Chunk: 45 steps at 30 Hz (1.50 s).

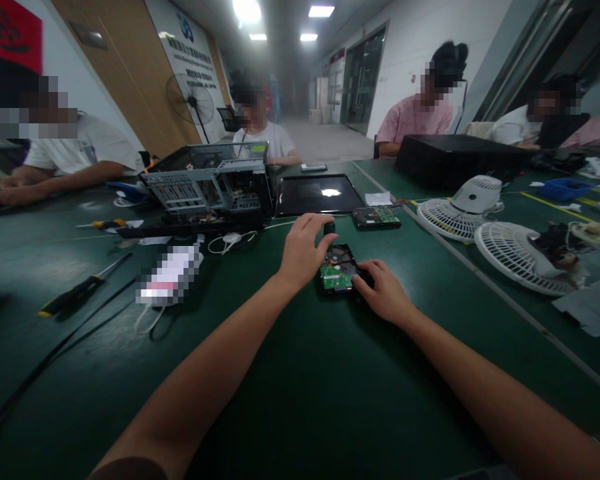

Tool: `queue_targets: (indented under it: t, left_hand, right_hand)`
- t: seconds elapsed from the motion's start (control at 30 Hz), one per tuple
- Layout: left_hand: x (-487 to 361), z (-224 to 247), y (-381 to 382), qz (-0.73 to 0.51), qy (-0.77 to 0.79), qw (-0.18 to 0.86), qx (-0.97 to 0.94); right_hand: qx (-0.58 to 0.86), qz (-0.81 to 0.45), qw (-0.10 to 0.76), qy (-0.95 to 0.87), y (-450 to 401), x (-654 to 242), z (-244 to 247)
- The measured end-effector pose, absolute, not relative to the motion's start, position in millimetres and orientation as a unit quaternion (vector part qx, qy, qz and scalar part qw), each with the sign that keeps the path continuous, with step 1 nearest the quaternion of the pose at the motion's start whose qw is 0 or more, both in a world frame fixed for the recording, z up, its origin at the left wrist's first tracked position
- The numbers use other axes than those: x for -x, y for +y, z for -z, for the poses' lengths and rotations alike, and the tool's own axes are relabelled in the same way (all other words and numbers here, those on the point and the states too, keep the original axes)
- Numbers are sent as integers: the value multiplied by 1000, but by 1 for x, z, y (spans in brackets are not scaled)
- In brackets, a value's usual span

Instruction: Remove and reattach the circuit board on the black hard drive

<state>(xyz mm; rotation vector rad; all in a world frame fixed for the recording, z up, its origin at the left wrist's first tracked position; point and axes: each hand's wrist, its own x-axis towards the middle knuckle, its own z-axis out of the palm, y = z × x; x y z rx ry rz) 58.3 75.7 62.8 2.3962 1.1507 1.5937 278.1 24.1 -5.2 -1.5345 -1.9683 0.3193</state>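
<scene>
A hard drive [341, 277] lies on the green table with its green circuit board facing up. My left hand [304, 250] is closed, thumb and fingers pinching the dark handle of a small screwdriver [329, 231]. The screwdriver stands upright at the drive's far left part; its tip is too small to make out. On the drive's right edge, my right hand [383, 291] grips the casing between thumb and fingers. A second hard drive [377, 218], also with a green board, rests farther back.
An opened computer case [205, 190] stands at back left, beside a glossy black panel [317, 193]. A phone [173, 273] and a screwdriver with a yellow-black handle [75, 293] lie left. White fan parts [453, 217] occupy the right. Several people sit around the table.
</scene>
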Motion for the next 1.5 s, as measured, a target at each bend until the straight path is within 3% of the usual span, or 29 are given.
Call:
queue_targets:
  t: [1.5]
  left_hand:
    - [-57, -60, 79, -514, 402, 55, -756]
  right_hand:
    - [580, -122, 311, -743, 25, -279, 7]
